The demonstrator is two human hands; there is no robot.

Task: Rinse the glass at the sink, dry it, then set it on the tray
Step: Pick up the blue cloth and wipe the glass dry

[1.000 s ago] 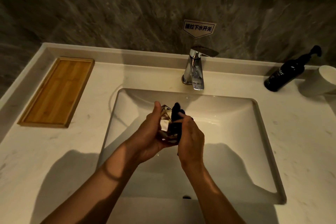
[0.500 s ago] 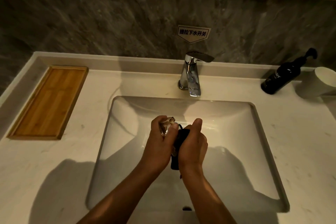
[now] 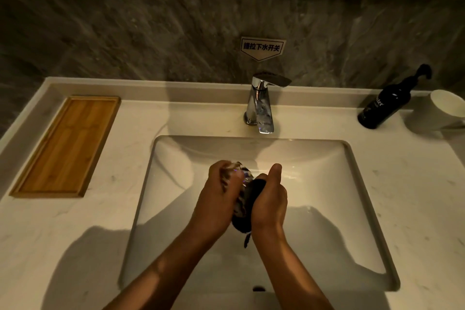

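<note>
Over the white sink basin [image 3: 327,184] my left hand [image 3: 216,199] grips a clear faceted glass [image 3: 240,176], mostly covered by the fingers. My right hand [image 3: 270,199] presses a dark cloth [image 3: 247,211] against the glass, thumb pointing up; a cloth end hangs below the hands. The empty wooden tray [image 3: 65,146] lies on the counter at the far left. The chrome faucet [image 3: 260,106] stands behind the basin, with no water visibly running.
A black pump bottle [image 3: 387,106] and a white cup [image 3: 437,113] stand at the back right of the marble counter [image 3: 75,234]. A sign [image 3: 263,48] is stuck on the grey stone wall above the faucet.
The dark cloth, sticking up between the hands a second ago, is now wrapped low under my right palm. Both hands stay together over the basin, slightly turned around the glass.
</note>
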